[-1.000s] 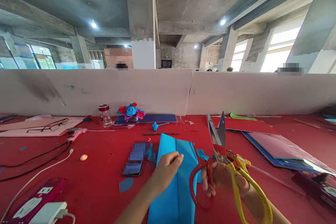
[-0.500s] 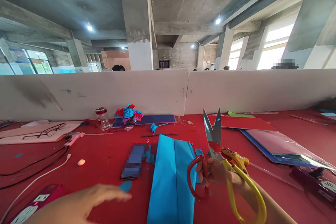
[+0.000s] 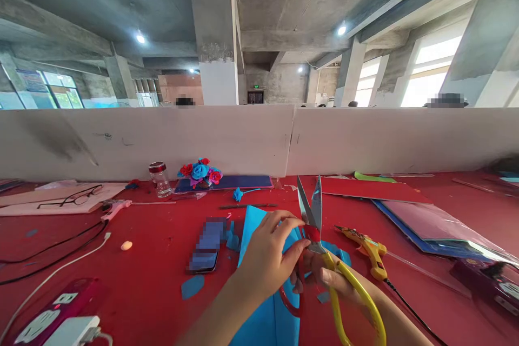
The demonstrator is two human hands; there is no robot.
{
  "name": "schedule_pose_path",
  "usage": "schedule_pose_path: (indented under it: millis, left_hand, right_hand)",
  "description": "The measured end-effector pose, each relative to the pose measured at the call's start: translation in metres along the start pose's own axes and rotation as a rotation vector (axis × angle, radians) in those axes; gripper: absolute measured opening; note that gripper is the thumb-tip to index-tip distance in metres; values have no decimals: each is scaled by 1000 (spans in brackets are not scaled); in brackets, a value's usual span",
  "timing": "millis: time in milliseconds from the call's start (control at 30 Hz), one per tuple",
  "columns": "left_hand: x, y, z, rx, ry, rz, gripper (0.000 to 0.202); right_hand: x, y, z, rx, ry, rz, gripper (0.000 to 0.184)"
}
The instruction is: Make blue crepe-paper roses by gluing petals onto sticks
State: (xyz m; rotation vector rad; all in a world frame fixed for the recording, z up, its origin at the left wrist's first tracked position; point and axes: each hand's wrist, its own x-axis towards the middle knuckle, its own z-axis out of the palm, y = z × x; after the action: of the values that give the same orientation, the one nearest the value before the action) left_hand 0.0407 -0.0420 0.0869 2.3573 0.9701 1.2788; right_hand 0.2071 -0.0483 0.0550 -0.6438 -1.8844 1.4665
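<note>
My right hand (image 3: 330, 279) grips the handles of large scissors (image 3: 320, 248), one loop red and one yellow, with the blades pointing up and a little apart. My left hand (image 3: 270, 254) rests on the folded blue paper (image 3: 263, 313) on the red table, its fingers curled and its thumb touching the scissors near the pivot. The paper lies lengthwise under both hands, and my left forearm hides part of it.
A yellow glue gun (image 3: 367, 248) lies right of the scissors. A phone (image 3: 206, 251), blue scraps, a jar (image 3: 159, 178), paper flowers (image 3: 200, 172), glasses (image 3: 75, 197), a power strip (image 3: 48, 319) with cables and coloured sheets (image 3: 425, 224) sit around. A white partition (image 3: 259, 138) closes the back.
My left hand left the paper, swung out low to the left, then came back onto it beside the scissors. The scissors shifted left over the paper.
</note>
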Motion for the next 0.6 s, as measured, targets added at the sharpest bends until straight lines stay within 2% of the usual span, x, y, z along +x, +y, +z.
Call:
schedule_pose_path:
  millis: [200,333,433,500,600]
  left_hand:
    - [5,-9,18,-186,42,-110,3]
    - [2,-12,19,-205,99,-137,3]
    - [4,-24,21,-195,152,-179,7]
    - [8,-37,31,-193,58,-226,11]
    - [16,-56,57,-154,-293,-357,27]
  right_hand:
    - [0,6,3,143,79,24,37]
    - [-10,10,-1,149,161,131,39]
    - [-27,18,-12,213,246,169,40]
    - [-42,29,-23,260,334,257,38]
    - [-64,52,-44,248,459,499,45]
